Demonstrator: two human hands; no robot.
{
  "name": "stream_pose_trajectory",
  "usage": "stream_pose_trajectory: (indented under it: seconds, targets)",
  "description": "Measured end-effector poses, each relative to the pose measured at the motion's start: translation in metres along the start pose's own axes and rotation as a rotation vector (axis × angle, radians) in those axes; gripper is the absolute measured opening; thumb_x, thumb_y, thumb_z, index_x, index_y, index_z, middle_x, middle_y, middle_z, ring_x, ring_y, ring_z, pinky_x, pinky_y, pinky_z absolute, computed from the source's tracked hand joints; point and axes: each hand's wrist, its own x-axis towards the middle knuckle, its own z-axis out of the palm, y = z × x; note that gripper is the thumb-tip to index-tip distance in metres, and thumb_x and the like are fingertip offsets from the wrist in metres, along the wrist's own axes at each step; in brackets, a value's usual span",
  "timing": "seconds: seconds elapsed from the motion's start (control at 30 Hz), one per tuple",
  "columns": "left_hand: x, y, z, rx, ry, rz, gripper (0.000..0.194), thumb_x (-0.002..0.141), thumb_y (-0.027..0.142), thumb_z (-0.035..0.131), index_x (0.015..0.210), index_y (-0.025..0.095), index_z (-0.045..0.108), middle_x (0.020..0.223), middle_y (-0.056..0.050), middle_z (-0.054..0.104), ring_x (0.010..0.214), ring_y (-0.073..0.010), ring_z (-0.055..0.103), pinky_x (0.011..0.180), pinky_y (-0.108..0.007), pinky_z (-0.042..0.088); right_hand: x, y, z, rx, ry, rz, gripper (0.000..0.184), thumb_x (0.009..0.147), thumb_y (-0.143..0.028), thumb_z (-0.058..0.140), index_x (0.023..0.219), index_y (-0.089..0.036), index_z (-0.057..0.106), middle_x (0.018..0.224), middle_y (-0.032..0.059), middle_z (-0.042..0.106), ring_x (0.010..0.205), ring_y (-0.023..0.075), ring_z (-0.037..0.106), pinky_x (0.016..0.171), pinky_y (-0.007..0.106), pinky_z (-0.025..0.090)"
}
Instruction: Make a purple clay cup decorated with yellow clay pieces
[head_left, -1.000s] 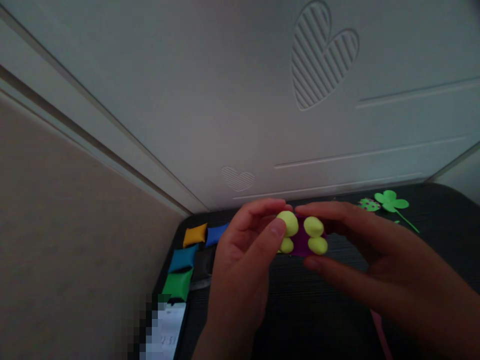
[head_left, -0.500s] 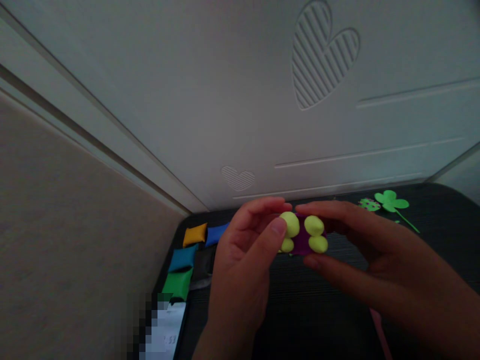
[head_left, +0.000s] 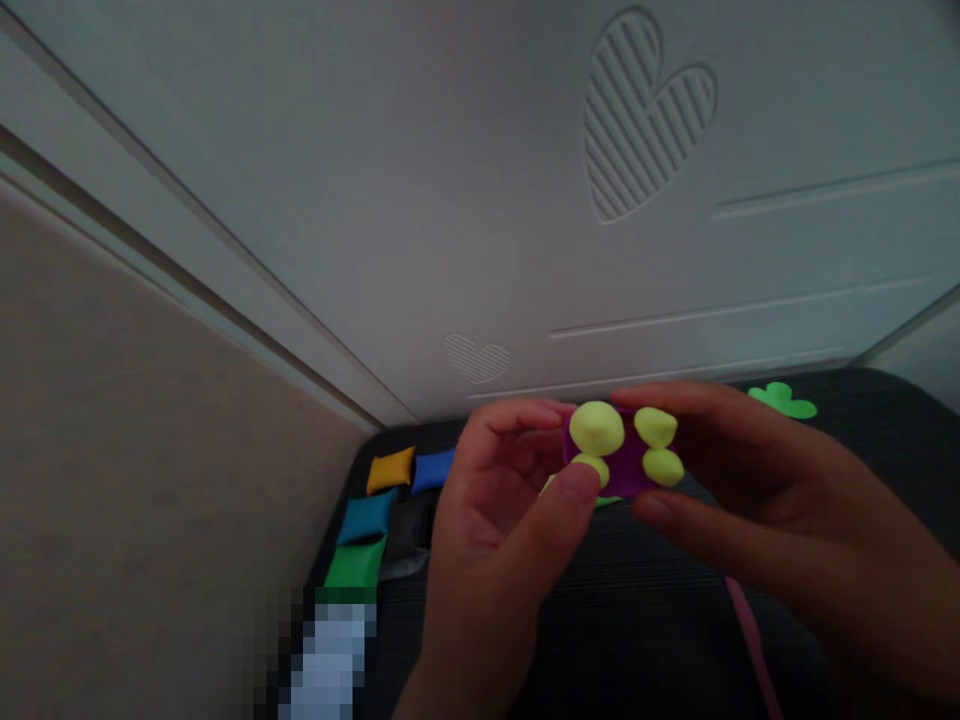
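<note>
A purple clay block (head_left: 627, 474) is held up above the table between my two hands. Several rounded yellow clay lumps (head_left: 598, 429) sit on the face turned toward me, in two columns. The thumb of my left hand (head_left: 491, 530) presses on the lower left lump, and its fingers curl behind the block's left side. My right hand (head_left: 757, 500) grips the block's right end, fingers along the top edge and thumb at the bottom edge. Its far side is hidden. Some green material shows just below the block.
Small colored packets lie at the table's left: orange (head_left: 391, 470), blue (head_left: 433, 470), teal (head_left: 367, 516), black (head_left: 406, 535) and green (head_left: 355, 566). Nearer is a pixelated pale area (head_left: 330, 650). A green flower shape (head_left: 782, 401) lies back right; a pink tool (head_left: 752, 640) in front.
The block has shifted right and slightly up, showing more of its purple left side. My left thumb has slid from beside the upper left lump down to the lower left one.
</note>
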Motion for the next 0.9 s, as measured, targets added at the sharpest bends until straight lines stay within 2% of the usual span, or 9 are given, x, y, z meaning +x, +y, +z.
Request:
stream_pose_trajectory:
  seconds: [0.13,0.23,0.33,0.43,0.57,0.63,0.77,0.83,0.9]
  targets:
    - [-0.004,-0.002,0.000,0.205,0.106,0.190,0.019,0.072,0.013,0.062,0.086,0.022,0.055,0.099,-0.001,0.058,0.089,-0.0147,0.057,0.080,-0.028,0.048,0.000,0.002,0.002,-0.036,0.037,-0.022,0.041,0.076,-0.027,0.064,0.112,-0.040,0.052,0.112,-0.0081,0.061,0.097,0.0128,0.060,0.082,0.022,0.051]
    - [-0.005,-0.002,-0.004,0.435,0.072,0.321,0.017,0.071,0.010,0.063,0.082,0.021,0.055,0.099,-0.001,0.056,0.094,-0.0170,0.057,0.086,-0.033,0.046,0.000,0.003,0.001,-0.061,0.055,-0.041,0.041,0.076,-0.027,0.064,0.112,-0.040,0.053,0.111,-0.0069,0.062,0.095,0.0144,0.061,0.080,0.023,0.052]
    - [-0.005,-0.002,-0.009,0.572,0.017,0.370,0.017,0.071,0.010,0.063,0.083,0.020,0.056,0.100,-0.002,0.055,0.092,-0.0172,0.057,0.087,-0.035,0.047,0.000,0.004,0.000,-0.061,0.045,-0.042,0.042,0.075,-0.026,0.064,0.114,-0.040,0.052,0.109,-0.0063,0.062,0.092,0.0152,0.062,0.079,0.024,0.053]
    - [-0.006,-0.002,-0.010,0.592,0.024,0.356,0.014,0.074,0.011,0.061,0.084,0.020,0.056,0.101,-0.002,0.055,0.091,-0.0165,0.058,0.086,-0.035,0.048,-0.001,0.005,-0.001,-0.030,0.035,-0.041,0.043,0.075,-0.025,0.064,0.114,-0.040,0.052,0.108,-0.0059,0.063,0.092,0.0158,0.063,0.078,0.025,0.054]
    - [-0.007,-0.003,-0.008,0.509,0.030,0.314,0.014,0.076,0.012,0.059,0.086,0.021,0.056,0.101,-0.002,0.055,0.093,-0.0165,0.058,0.087,-0.035,0.049,-0.001,0.007,-0.001,0.043,0.036,-0.020,0.043,0.075,-0.023,0.064,0.113,-0.039,0.054,0.111,-0.0048,0.063,0.094,0.0166,0.063,0.080,0.026,0.054]
    - [-0.008,-0.003,-0.006,0.429,0.016,0.278,0.024,0.076,0.013,0.060,0.096,0.024,0.054,0.104,-0.002,0.056,0.094,-0.0173,0.059,0.085,-0.035,0.050,0.000,0.007,-0.001,0.087,0.028,-0.011,0.043,0.075,-0.021,0.065,0.112,-0.039,0.054,0.111,-0.0054,0.063,0.095,0.0156,0.063,0.080,0.023,0.054]
    - [-0.008,-0.003,-0.004,0.318,-0.069,0.174,0.064,0.068,0.015,0.069,0.122,0.032,0.040,0.120,-0.003,0.052,0.103,-0.0207,0.058,0.086,-0.034,0.053,0.003,0.008,-0.002,0.196,-0.005,0.003,0.042,0.076,-0.017,0.063,0.110,-0.040,0.055,0.111,-0.0064,0.064,0.095,0.0143,0.064,0.075,0.018,0.055]
    - [-0.008,-0.003,-0.004,0.287,-0.113,0.130,0.071,0.067,0.014,0.071,0.126,0.034,0.037,0.121,-0.002,0.052,0.105,-0.0214,0.057,0.087,-0.034,0.053,0.003,0.008,-0.002,0.238,-0.001,0.006,0.042,0.076,-0.018,0.063,0.111,-0.041,0.055,0.111,-0.0058,0.065,0.094,0.0157,0.064,0.074,0.021,0.056]
    - [-0.007,-0.003,-0.005,0.254,-0.138,0.101,0.067,0.070,0.013,0.069,0.125,0.034,0.038,0.115,-0.001,0.057,0.102,-0.0202,0.060,0.087,-0.033,0.053,0.002,0.008,-0.001,0.258,0.020,0.010,0.041,0.076,-0.020,0.063,0.110,-0.041,0.056,0.109,-0.0049,0.065,0.092,0.0175,0.065,0.073,0.023,0.057]
